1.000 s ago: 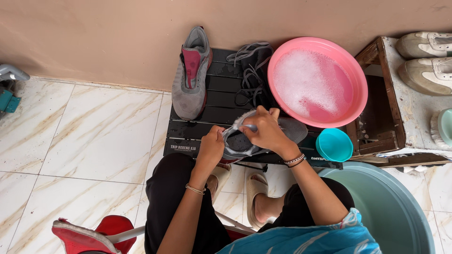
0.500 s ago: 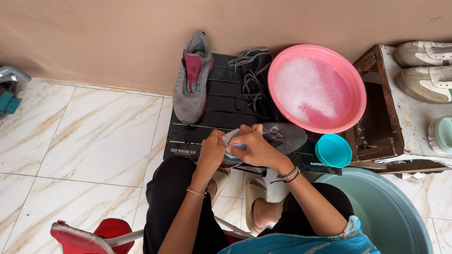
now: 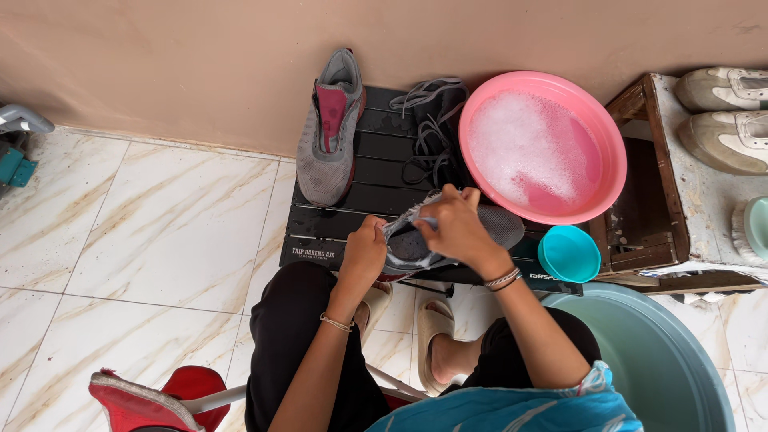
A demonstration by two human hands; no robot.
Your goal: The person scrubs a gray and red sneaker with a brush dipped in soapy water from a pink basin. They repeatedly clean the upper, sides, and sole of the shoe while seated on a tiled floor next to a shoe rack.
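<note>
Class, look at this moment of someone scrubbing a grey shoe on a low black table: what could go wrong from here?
The pink basin of suds sits close behind the right hand; a hard stroke might knock it and slop water over. The grey shoe, gripped at its heel by the left hand, lies at the black table front edge and could slip off.

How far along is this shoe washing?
Soapy water is ready in the pink basin, and the laces lie pulled out on the black table. Both the left hand and right hand work on one grey shoe. The second grey shoe lies apart, not in hand.
</note>
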